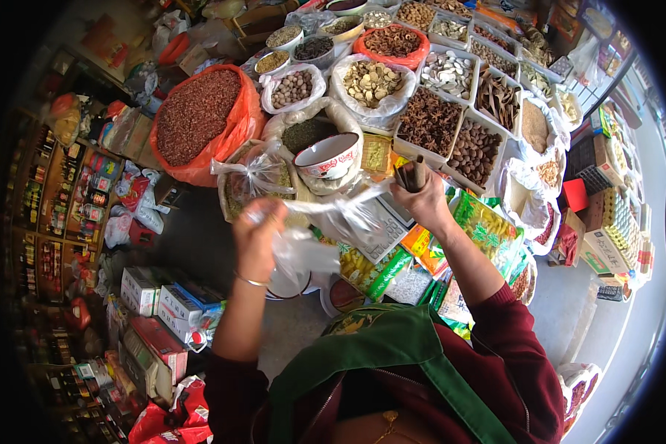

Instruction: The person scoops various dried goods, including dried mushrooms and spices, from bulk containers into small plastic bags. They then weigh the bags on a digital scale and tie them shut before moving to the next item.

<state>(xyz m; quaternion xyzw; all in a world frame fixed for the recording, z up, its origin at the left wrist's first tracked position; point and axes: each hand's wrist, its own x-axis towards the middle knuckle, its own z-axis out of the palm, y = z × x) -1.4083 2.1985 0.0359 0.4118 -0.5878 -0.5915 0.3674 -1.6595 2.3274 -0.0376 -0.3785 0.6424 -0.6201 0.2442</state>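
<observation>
My left hand (259,236) is closed on a clear plastic bag (305,255) that hangs below it, blurred. In my right hand (422,200) are pieces of dark rolled bark, perhaps cinnamon (412,176). A stretched strip of clear plastic runs between both hands, with a crumpled part (355,219) in the middle. Beyond my hands, a white enamel bowl with red patterns (333,162) rests tilted on a sack of small dark-green spice (309,133). To its right stand tubs of star anise (430,119) and brown pods (475,152).
A big red bag of reddish peppercorns (200,116) stands at upper left. Green packets (485,222) lie under my right forearm. Boxes (169,311) and shelves of jars (55,211) are at left; egg trays (616,222) are at right.
</observation>
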